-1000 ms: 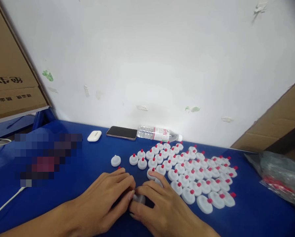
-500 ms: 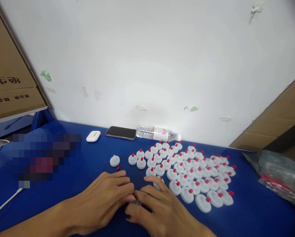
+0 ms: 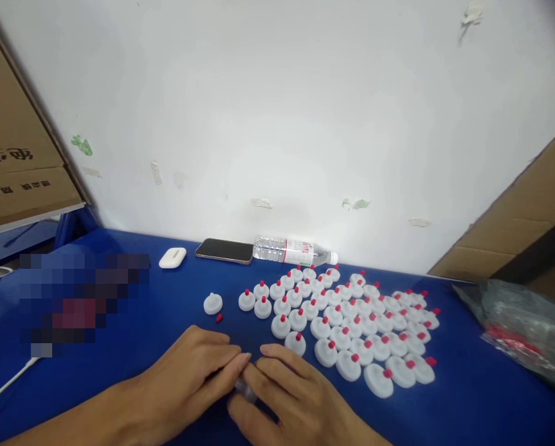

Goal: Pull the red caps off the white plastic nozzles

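My left hand (image 3: pixel 198 375) and my right hand (image 3: pixel 296 396) meet low in the middle, fingers curled together around a pale plastic piece (image 3: pixel 246 390). Fingers hide most of that piece, so its full shape does not show. My left thumb lies along its upper side, touching the right fingers. Just beyond my left hand lie a white round plastic disc with a bare nipple (image 3: pixel 213 304) and a loose small red cap (image 3: pixel 218 318). Close to my right fingertips sits a white disc with a red cap (image 3: pixel 295 344).
Several white discs with red caps (image 3: pixel 337 316) spread across the blue table (image 3: pixel 133 334) to the right. Along the wall lie a white earbud case (image 3: pixel 172 257), a phone (image 3: pixel 224 250) and a water bottle (image 3: pixel 296 251). A clear bag with red pieces (image 3: pixel 523 334) rests far right.
My left thumb has come up over the held piece, and more of that piece shows. A capped disc formerly behind my right fingers is now visible. The whole view has shifted slightly.
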`<act>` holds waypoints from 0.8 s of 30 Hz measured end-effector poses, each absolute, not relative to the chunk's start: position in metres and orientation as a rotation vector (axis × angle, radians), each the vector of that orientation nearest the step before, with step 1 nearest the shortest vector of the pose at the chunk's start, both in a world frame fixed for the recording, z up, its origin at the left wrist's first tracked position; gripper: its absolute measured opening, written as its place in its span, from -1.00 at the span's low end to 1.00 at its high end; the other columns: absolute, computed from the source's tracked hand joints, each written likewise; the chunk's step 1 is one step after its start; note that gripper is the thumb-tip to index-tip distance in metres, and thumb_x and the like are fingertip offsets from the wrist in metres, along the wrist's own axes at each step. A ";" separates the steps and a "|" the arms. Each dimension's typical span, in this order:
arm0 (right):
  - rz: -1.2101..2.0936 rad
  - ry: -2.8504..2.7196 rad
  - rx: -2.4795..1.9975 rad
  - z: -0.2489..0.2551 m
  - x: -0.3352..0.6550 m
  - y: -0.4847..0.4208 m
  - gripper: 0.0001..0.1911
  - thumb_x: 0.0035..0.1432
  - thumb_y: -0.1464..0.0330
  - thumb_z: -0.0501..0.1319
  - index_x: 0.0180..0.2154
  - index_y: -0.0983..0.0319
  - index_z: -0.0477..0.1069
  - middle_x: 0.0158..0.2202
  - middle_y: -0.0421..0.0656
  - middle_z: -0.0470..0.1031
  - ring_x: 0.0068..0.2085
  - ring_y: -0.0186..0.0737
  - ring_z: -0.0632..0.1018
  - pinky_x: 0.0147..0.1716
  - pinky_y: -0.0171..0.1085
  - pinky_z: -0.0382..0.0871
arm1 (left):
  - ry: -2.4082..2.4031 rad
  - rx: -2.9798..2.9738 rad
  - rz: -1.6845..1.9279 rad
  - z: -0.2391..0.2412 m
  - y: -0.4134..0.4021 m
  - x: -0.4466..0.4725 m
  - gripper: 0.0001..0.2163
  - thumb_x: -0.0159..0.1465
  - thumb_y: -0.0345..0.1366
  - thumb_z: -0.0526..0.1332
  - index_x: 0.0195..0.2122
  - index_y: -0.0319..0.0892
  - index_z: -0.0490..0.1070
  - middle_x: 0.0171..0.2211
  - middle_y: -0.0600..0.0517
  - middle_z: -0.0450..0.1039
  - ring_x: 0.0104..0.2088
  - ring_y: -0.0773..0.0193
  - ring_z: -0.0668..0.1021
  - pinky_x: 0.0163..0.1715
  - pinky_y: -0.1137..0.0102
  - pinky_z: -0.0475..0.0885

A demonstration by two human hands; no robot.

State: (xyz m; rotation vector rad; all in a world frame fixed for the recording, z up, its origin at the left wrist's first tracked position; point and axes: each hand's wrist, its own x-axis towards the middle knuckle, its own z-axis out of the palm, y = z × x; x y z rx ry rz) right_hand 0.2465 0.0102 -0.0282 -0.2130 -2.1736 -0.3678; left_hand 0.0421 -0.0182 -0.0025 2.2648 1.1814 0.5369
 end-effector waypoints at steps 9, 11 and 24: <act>-0.282 -2.188 -0.291 -0.026 0.249 0.010 -0.75 0.38 0.54 0.12 -0.25 0.22 0.54 -0.30 -0.18 0.58 -0.29 -0.28 0.53 0.06 -0.25 0.41 | 1.103 2.614 0.485 0.001 -0.018 0.029 -0.80 0.54 -0.30 -0.03 -0.20 -0.09 0.34 -0.23 0.03 0.47 -0.21 0.17 0.47 -0.05 0.30 0.39; -0.274 -2.191 -0.280 -0.026 0.248 0.010 -0.74 0.39 0.55 0.11 -0.26 0.23 0.54 -0.32 -0.18 0.58 -0.29 -0.29 0.53 0.06 -0.26 0.40 | 1.083 2.582 0.466 0.000 -0.019 0.030 -0.73 0.56 -0.30 -0.07 -0.22 -0.10 0.37 -0.26 0.05 0.48 -0.24 0.20 0.48 0.06 0.28 0.38; -0.399 -2.017 -0.474 -0.013 0.240 -0.003 -0.77 0.32 0.55 0.17 -0.30 0.19 0.54 -0.29 -0.24 0.66 -0.33 -0.37 0.57 0.33 -0.16 0.19 | 1.465 1.688 0.922 -0.005 -0.033 0.054 -0.46 0.39 0.23 0.01 -0.46 -0.11 0.40 -0.41 0.06 0.45 -0.36 0.20 0.46 -0.30 0.39 0.51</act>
